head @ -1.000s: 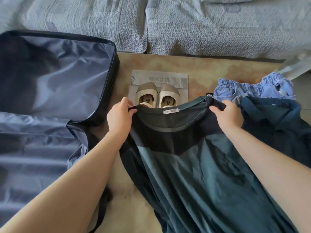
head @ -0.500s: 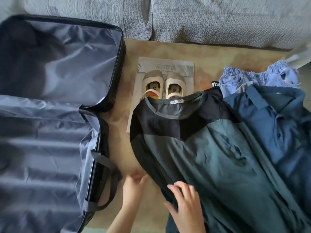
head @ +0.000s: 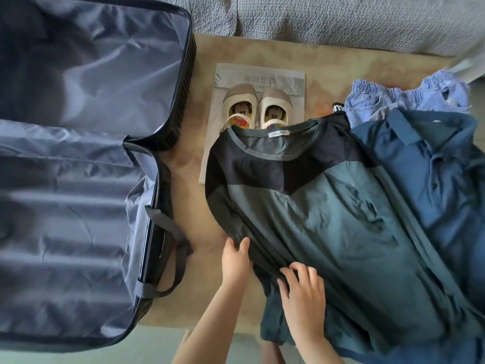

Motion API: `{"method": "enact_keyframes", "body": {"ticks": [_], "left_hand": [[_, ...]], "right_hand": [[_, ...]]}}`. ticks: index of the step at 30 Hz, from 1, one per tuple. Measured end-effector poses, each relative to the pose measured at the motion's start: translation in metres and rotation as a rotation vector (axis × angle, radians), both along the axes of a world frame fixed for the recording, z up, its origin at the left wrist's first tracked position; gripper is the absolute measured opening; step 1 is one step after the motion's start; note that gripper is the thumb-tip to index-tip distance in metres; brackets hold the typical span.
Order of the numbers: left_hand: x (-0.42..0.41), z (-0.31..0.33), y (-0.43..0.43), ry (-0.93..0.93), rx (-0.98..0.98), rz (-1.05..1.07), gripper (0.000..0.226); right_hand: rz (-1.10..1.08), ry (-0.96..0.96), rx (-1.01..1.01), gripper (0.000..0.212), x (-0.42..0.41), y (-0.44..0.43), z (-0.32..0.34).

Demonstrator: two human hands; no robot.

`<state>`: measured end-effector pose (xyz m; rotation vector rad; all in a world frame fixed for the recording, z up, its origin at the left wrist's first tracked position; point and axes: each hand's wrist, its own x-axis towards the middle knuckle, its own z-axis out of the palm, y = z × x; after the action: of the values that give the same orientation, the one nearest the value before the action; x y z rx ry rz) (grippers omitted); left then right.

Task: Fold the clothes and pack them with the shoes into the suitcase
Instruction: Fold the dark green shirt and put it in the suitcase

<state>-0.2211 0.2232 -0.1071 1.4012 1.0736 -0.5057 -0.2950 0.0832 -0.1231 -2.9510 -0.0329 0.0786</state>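
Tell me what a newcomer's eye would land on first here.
The big dark suitcase lies open and fills the left side, showing its grey-blue lining. In the centre a teal T-shirt lies spread out, with the left hand and right hand gripping its near-left edge. Just beyond its collar, a pair of beige shoes sits on a paper bag.

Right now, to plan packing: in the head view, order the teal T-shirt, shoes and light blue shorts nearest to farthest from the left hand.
1. teal T-shirt, its edge gripped by the left hand.
2. shoes, straight ahead, beyond the collar.
3. light blue shorts, far upper right.
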Motion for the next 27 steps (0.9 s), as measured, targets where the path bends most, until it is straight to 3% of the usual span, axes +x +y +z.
{"method": "enact_keyframes", "body": {"ticks": [3,9,13,17,19,21,23,27], "left_hand": [[-0.006,0.005,0.005,0.019,0.004,0.044,0.015],[-0.007,0.04,0.033,-0.098,0.256,-0.01,0.018],[-0.006,0.058,0.054,-0.137,0.377,-0.179,0.036],[-0.006,0.06,0.066,-0.136,0.604,-0.429,0.037],[-0.006,0.055,0.069,-0.104,0.605,-0.449,0.039],[-0.01,0.046,0.073,-0.067,0.564,-0.485,0.052],[-0.017,0.037,0.076,-0.051,0.517,-0.484,0.063],[-0.032,0.026,0.075,-0.061,0.57,-0.477,0.072]], "right_hand": [[-0.026,-0.04,0.112,0.026,-0.002,0.008,0.005],[0.063,-0.094,0.318,0.022,-0.018,0.053,0.028],[-0.071,0.071,0.472,0.028,-0.023,0.094,0.04],[-0.157,0.195,0.599,0.039,-0.021,0.129,0.049],[-0.188,0.257,0.586,0.051,-0.023,0.142,0.052],[-0.187,0.374,0.624,0.035,-0.019,0.149,0.052],[-0.156,0.49,0.653,0.039,-0.023,0.145,0.041],[-0.131,0.441,0.615,0.039,-0.028,0.115,0.032]]}}
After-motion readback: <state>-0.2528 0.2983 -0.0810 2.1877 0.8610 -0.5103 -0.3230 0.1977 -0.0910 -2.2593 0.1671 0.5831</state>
